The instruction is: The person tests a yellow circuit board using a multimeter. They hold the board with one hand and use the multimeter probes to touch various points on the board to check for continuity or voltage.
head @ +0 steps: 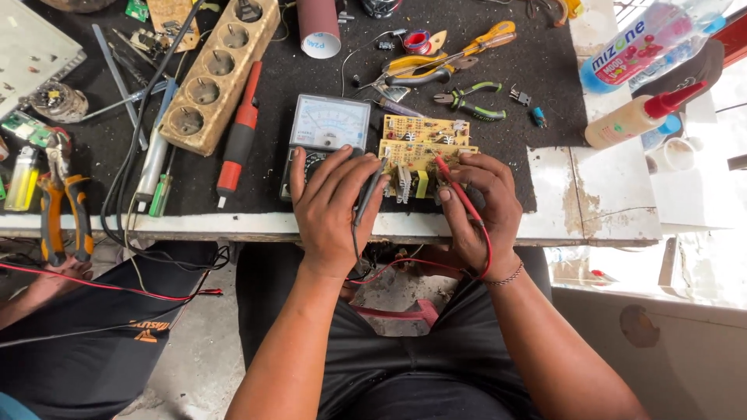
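A yellow circuit board lies on the black mat near the bench's front edge. My left hand holds a black test probe with its tip against the board's left side. My right hand holds a red test probe whose tip touches the board's middle. Red and black leads run down from both hands to my lap. An analog multimeter with a white dial face sits just left of the board, partly under my left hand.
A wooden power strip, a red screwdriver, yellow-handled pliers, green-handled cutters and orange pliers lie on the mat. A glue bottle and a drink bottle stand at right. Another person's hand shows at lower left.
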